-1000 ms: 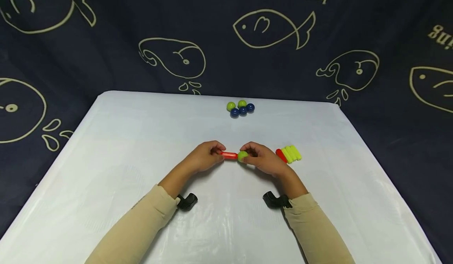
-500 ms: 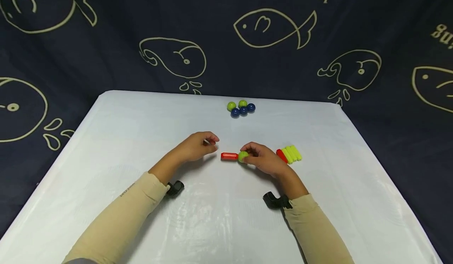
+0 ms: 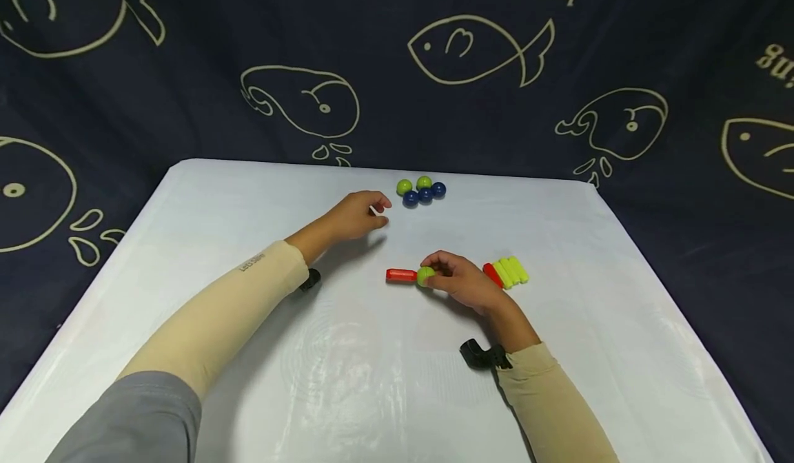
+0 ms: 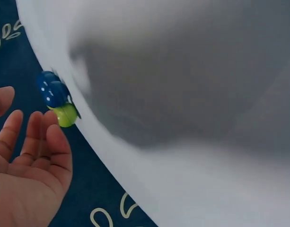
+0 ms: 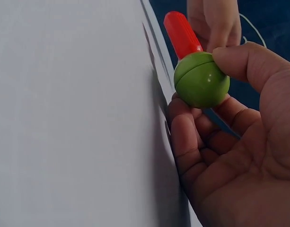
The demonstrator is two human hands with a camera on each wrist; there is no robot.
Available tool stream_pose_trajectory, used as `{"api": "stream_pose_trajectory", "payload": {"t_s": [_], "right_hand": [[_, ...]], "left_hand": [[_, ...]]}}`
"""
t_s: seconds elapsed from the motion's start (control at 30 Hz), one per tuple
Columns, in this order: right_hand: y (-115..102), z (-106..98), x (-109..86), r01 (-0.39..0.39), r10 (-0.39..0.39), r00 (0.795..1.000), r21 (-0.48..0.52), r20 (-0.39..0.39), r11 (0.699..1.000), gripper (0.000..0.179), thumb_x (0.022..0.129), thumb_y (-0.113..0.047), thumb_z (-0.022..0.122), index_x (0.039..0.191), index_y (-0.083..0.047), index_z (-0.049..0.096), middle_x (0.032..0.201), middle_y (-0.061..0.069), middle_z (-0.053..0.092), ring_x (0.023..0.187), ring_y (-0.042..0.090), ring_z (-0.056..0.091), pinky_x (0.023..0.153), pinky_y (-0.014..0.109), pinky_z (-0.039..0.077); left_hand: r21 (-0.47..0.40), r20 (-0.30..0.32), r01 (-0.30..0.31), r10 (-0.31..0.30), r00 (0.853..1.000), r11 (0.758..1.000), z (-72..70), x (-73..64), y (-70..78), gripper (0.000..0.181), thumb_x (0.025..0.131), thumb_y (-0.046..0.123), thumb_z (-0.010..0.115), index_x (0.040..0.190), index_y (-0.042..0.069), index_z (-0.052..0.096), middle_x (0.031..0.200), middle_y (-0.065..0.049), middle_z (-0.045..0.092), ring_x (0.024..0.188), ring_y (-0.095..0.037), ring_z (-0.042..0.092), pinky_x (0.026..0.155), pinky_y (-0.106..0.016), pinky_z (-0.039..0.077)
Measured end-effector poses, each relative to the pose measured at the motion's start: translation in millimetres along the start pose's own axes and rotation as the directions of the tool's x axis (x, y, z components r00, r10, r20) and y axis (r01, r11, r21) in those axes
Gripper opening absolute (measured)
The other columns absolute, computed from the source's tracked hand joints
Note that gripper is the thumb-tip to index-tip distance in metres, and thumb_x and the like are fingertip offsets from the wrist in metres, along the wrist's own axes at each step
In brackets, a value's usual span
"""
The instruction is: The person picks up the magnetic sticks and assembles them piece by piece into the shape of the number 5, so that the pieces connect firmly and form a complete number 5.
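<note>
Between thumb and fingers, my right hand (image 3: pixel 460 282) pinches a green ball (image 5: pixel 201 80) with a seam line round it. A red ribbed stick (image 3: pixel 401 275) is joined to the ball and points left in the head view. My left hand (image 3: pixel 360 215) holds nothing; its fingers are loosely bent, thumb apart from them. It hovers just left of a cluster of balls at the far side of the table: dark blue balls (image 3: pixel 425 195) in front and green balls (image 3: pixel 404 187) behind. In the left wrist view the fingertips appear close to a green ball (image 4: pixel 65 115).
Right of my right hand lie a red stick (image 3: pixel 493 274) and several yellow-green sticks (image 3: pixel 511 271) side by side. The white-covered table (image 3: pixel 347 380) ends just behind the balls, against a dark curtain (image 3: pixel 384 105) with fish drawings. A black camera mount (image 3: pixel 484 354) sits on the right wrist.
My left hand let go of the red stick, drew back to the left, then moved away toward the balls at the far edge. The right hand stayed in place, holding the green ball.
</note>
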State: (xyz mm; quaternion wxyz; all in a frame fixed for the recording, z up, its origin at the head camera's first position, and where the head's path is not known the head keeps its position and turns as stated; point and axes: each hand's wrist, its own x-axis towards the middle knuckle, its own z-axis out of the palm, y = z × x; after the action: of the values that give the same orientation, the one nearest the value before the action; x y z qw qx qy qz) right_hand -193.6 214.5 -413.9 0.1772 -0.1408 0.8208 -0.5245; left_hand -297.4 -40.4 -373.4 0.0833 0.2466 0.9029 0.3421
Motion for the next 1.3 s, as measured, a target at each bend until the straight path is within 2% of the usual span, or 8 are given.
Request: {"api": "stream_pose_trajectory", "payload": {"t_s": [0.17,0.3,0.47,0.73,0.9,1.07,1.2,1.3], "right_hand": [[3.9,-3.7,-4.0,-0.007,0.007,1.000,-0.002,-0.013,1.000,0.024,0.093,-0.009,0.068,0.116,-0.004,0.062,0.102,0.008,0.062,0.095,0.024,0.055,0.080,0.031,0.048],[2.0,-1.1,0.2,0.016,-0.017,1.000,0.031,0.019,0.999,0.025,0.094,-0.011,0.068,0.117,-0.004,0.062,0.102,0.009,0.062,0.096,0.024,0.055,0.081,0.030,0.047],[0.2,0.1,2.8,0.013,-0.014,1.000,0.044,0.022,0.999,0.026,0.093,-0.010,0.068,0.117,-0.001,0.061,0.102,0.010,0.063,0.096,0.024,0.056,0.081,0.030,0.047],[1.4,0.2,2.3,0.001,-0.002,1.000,0.045,0.025,0.999,0.026,0.093,-0.009,0.067,0.118,-0.002,0.061,0.103,0.009,0.062,0.096,0.024,0.055,0.082,0.031,0.047],[1.9,0.3,2.7,0.009,-0.009,1.000,0.037,0.018,0.999,0.026,0.093,-0.009,0.067,0.118,-0.003,0.061,0.103,0.009,0.062,0.095,0.024,0.055,0.081,0.030,0.048],[-9.5,1.1,-1.2,0.003,-0.004,1.000,0.036,0.019,0.999,0.026,0.093,-0.006,0.066,0.118,0.001,0.061,0.101,0.008,0.062,0.094,0.023,0.055,0.080,0.028,0.047],[-27.7,2.1,-8.9,-0.004,0.003,1.000,0.041,0.023,0.999,0.025,0.094,-0.001,0.063,0.117,0.005,0.060,0.099,0.007,0.062,0.092,0.021,0.054,0.078,0.027,0.047],[-28.4,2.1,-9.2,-0.005,0.004,1.000,0.038,0.025,0.999,0.024,0.094,-0.002,0.063,0.117,0.004,0.060,0.099,0.007,0.062,0.092,0.021,0.054,0.078,0.027,0.046]], "left_hand": [[0.024,0.010,-0.039,0.039,0.999,0.999,2.7,25.9,3.9,0.037,0.095,0.015,0.064,0.129,0.000,0.059,0.122,-0.019,0.062,0.105,-0.027,0.060,0.093,-0.037,0.046],[0.031,-0.008,-0.002,0.003,1.000,1.000,0.6,38.4,1.6,0.037,0.095,0.013,0.065,0.129,0.002,0.059,0.123,-0.017,0.062,0.106,-0.027,0.060,0.094,-0.038,0.045],[-0.016,-0.001,0.021,-0.021,1.000,1.000,5.1,50.1,-0.7,0.037,0.095,0.014,0.065,0.129,0.002,0.059,0.124,-0.017,0.061,0.111,-0.027,0.057,0.096,-0.038,0.044],[0.018,0.011,0.048,-0.048,0.999,0.999,17.4,62.7,-1.9,0.047,0.096,0.016,0.065,0.140,0.009,0.053,0.130,-0.015,0.058,0.117,-0.026,0.053,0.100,-0.039,0.042],[0.056,0.016,0.054,-0.055,0.998,0.997,21.2,68.1,-2.4,0.052,0.096,0.017,0.065,0.145,0.010,0.049,0.121,-0.014,0.059,0.109,-0.026,0.053,0.096,-0.038,0.043],[0.093,0.013,0.055,-0.056,0.998,0.994,26.1,72.8,-4.8,0.052,0.095,0.017,0.065,0.144,0.009,0.051,0.109,-0.012,0.058,0.100,-0.024,0.051,0.091,-0.037,0.043],[0.081,-0.008,0.081,-0.080,0.997,0.993,30.9,75.0,-9.5,0.046,0.094,0.018,0.068,0.137,0.009,0.053,0.112,-0.012,0.058,0.102,-0.024,0.052,0.094,-0.037,0.042],[0.061,-0.021,0.093,-0.092,0.996,0.994,32.8,74.4,-12.2,0.045,0.093,0.019,0.070,0.133,0.009,0.054,0.117,-0.012,0.059,0.107,-0.024,0.053,0.097,-0.036,0.042]]}}
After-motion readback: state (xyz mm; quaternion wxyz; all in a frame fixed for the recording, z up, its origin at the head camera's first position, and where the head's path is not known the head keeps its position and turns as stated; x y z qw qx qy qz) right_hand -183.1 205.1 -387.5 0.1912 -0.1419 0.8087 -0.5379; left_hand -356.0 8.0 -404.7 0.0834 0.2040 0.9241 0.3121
